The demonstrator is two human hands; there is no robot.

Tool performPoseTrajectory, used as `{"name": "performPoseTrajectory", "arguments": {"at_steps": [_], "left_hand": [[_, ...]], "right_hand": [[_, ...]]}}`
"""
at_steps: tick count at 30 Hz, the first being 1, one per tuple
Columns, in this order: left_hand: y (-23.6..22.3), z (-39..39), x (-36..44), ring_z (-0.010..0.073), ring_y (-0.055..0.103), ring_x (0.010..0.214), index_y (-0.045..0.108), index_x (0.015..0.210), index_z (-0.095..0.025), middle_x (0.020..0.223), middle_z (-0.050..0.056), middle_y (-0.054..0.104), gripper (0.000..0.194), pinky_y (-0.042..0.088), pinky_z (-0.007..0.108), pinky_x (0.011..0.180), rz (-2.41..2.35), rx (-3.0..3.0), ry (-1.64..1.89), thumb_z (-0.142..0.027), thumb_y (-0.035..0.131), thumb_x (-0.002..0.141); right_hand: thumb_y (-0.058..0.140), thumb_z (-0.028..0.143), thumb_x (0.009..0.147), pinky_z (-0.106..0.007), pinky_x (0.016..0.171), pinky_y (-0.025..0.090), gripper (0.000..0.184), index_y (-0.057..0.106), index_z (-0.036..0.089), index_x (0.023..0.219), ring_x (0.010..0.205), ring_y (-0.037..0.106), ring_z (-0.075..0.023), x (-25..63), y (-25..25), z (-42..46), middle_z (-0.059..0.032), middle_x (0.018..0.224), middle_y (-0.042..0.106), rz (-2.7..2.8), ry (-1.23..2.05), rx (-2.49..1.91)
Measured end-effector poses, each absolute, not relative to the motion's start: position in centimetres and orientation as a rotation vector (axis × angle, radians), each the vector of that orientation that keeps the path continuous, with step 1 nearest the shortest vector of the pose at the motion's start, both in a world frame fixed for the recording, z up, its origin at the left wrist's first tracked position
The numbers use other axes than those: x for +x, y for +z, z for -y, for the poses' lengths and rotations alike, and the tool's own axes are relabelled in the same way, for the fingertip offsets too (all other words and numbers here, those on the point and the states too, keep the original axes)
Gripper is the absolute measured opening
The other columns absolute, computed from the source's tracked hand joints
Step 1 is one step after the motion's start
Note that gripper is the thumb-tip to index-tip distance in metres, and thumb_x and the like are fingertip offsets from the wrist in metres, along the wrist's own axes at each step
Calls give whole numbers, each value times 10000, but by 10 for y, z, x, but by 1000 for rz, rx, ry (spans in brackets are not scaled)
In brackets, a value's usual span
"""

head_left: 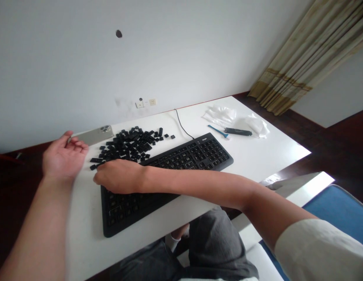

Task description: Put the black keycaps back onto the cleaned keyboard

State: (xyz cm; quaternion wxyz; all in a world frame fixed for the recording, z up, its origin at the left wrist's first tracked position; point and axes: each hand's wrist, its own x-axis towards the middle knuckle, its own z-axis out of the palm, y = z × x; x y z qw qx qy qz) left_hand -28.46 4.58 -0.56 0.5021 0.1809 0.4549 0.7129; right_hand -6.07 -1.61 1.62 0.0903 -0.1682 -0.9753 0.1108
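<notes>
A loose heap of black keycaps [128, 146] lies on the white table [257, 156], left of a black computer keyboard [199, 154]. My right hand [117, 176] reaches across the keyboard's left part, its fingertips curled down beside the heap's near edge. Those fingers are partly hidden, so I cannot tell whether they hold a keycap. My left hand [64, 158] rests palm up at the table's left side, with relaxed, slightly curled fingers and nothing in them. Its fingertips lie next to a silver smartphone [92, 135] with a triple-lens camera.
Behind the keyboard runs its black cable [181, 123]. Farther right lie a blue pry tool [218, 131], a black tube-shaped tool [238, 131] and crumpled clear plastic [219, 115]. A wall socket [149, 102] sits above the table's back edge. A blue chair [339, 210] stands at right.
</notes>
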Motion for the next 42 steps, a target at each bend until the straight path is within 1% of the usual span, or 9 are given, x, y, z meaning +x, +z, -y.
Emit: {"name": "performPoseTrajectory", "arguments": {"at_steps": [2,9,14,20,26,31,36,39,42], "left_hand": [[-6,-46,-285,95,550,700,706,960,-190,822,1,588,272,551,158,632,-1101,449,1720,-104,762,708],[-7,-46,-285,92,552,701,706,972,-182,813,-5,578,296,546,161,650,-1096,465,1714,-105,765,692],[-6,-45,-283,99,547,685,706,952,-191,799,-6,572,299,544,161,642,-1112,482,1705,-102,767,673],[-7,-46,-285,95,543,687,708,959,-193,794,-10,576,324,540,159,645,-1099,479,1704,-97,778,656],[-7,-45,-284,102,533,684,700,965,-195,789,-8,569,302,538,164,638,-1105,482,1705,-108,768,684],[-7,-46,-284,110,533,668,688,979,-198,780,-7,560,330,538,176,645,-1116,524,1701,-144,808,676],[-10,-48,-287,104,543,675,680,1016,-190,786,-7,579,300,531,176,655,-1077,484,1699,-132,783,740],[-11,-49,-287,96,557,684,678,1041,-156,781,-4,594,262,525,180,669,-1036,426,1726,-97,741,793],[-9,-46,-284,84,555,656,681,1017,-152,753,-11,588,187,498,173,660,-1027,381,1724,-106,728,842]], "right_hand": [[441,55,1090,-346,792,529,285,716,124,1059,1021,734,-232,-60,17,17,-115,1156,775,2902,333,-498],[433,75,1085,-367,707,549,309,736,137,1063,932,755,-266,-62,17,21,-118,1095,782,2869,314,-543],[456,88,1086,-357,721,563,289,740,138,1097,946,761,-262,-63,15,22,-121,1115,783,2858,328,-556],[447,65,1080,-352,758,566,295,735,132,1074,977,757,-253,-63,15,21,-128,1137,782,2858,321,-544],[446,76,1079,-371,721,561,294,734,134,1085,945,762,-271,-60,20,22,-146,1131,782,2869,346,-588],[442,81,1081,-366,717,568,302,737,143,1085,999,757,-278,-58,24,24,-133,1185,772,2872,359,-612],[438,76,1076,-346,721,581,315,744,151,1063,980,745,-256,-57,24,25,-127,1184,775,2879,332,-634],[450,71,1063,-369,742,581,329,771,143,1069,981,752,-271,-57,22,22,-134,1187,779,2861,358,-617],[574,79,1021,-386,839,575,258,813,125,1106,1071,751,-297,-55,22,15,-154,1189,791,2861,465,-586]]}}
